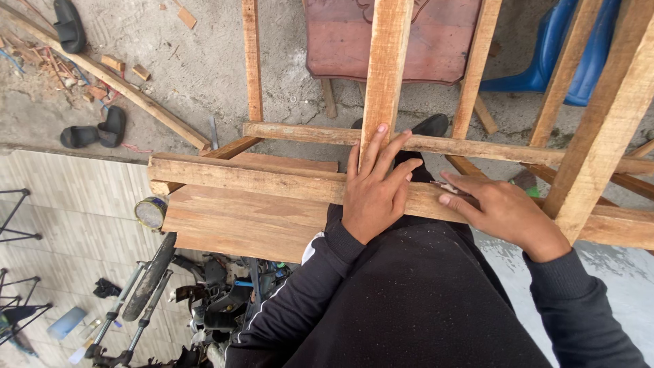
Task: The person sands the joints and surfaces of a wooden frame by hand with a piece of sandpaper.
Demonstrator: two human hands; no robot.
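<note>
Up close, a long pale horizontal timber rail [272,182] runs across the wooden frame, and both hands work on it where an upright pale wooden slat [387,65] meets it. The left hand [376,191] lies flat on that joint, its fingers [381,146] spread apart and pointing up along the foot of the slat, the palm pressing the rail. The right hand [504,215] rests on the rail just beside it, to the right, with its fingers [458,182] held together and pinched on a small thin object [446,185] that is too slight to identify. Both arms wear dark sleeves, the left one with a white stripe.

Under the rail lies a flat board of reddish-brown wood [238,221], touching its lower edge. Behind the rail a second thinner wooden crosspiece [300,133] runs parallel to it, and more slanting wooden battens [599,136] rise at the right. Beyond the frame stand a reddish-brown plastic chair seat [340,41] and a blue plastic chair [593,61] on a grey concrete floor [197,68] strewn with offcuts. Black rubber sandals [95,133] lie at the left, well apart from the frame. Lower left, a motorcycle [204,293] stands on pale tiles.
</note>
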